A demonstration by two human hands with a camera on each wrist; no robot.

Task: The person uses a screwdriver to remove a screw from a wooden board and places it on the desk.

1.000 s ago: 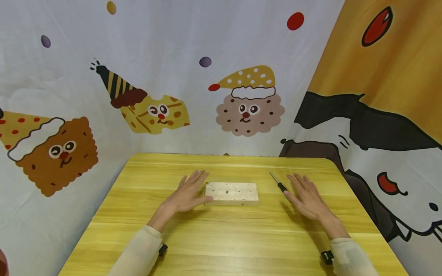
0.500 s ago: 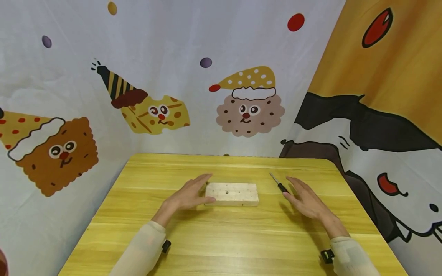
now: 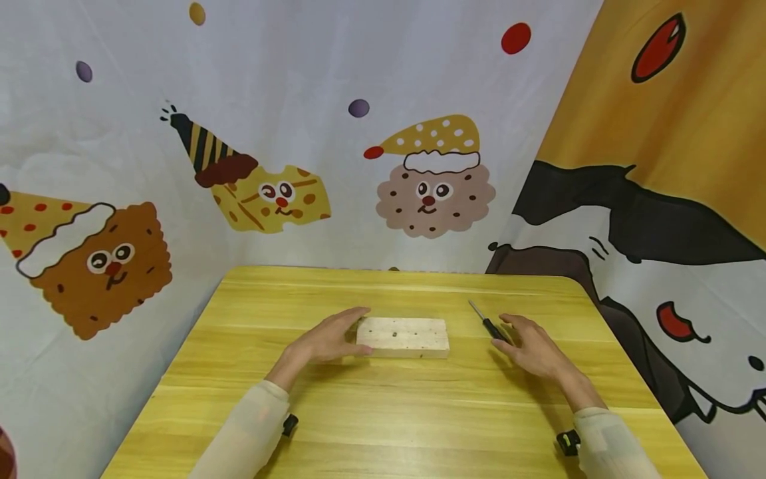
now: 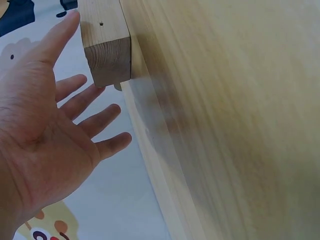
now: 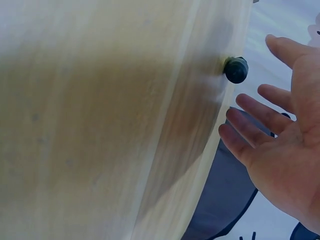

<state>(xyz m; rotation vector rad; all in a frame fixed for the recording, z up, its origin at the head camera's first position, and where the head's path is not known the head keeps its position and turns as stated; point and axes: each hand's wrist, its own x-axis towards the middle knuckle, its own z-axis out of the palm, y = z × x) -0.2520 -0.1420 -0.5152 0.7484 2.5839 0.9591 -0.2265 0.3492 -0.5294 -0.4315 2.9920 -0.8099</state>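
A pale rectangular wooden block (image 3: 407,335) with small holes in its top lies on the table in the head view. My left hand (image 3: 328,337) is at its left end, thumb toward the front and fingers toward the back. The left wrist view shows the block's end grain (image 4: 110,61) beside those slightly bent fingers; whether they touch it I cannot tell. To the right lies a screwdriver (image 3: 493,328) with a black handle and a thin metal shaft. Around its handle end is my right hand (image 3: 534,349), fingers loosely bent. In the right wrist view the handle (image 5: 236,70) sits apart from the fingers.
Both things lie on a yellow wood-grain table (image 3: 383,412). Behind it and along the sides hangs a white curtain (image 3: 311,60) with cartoon prints. A small black device (image 3: 568,442) is at the right cuff, and another black device (image 3: 290,424) at the left.
The left hand's fingers have bent inward toward the block's left end. The right hand's fingers have drawn in closer around the screwdriver handle. The block and the screwdriver lie where they were.
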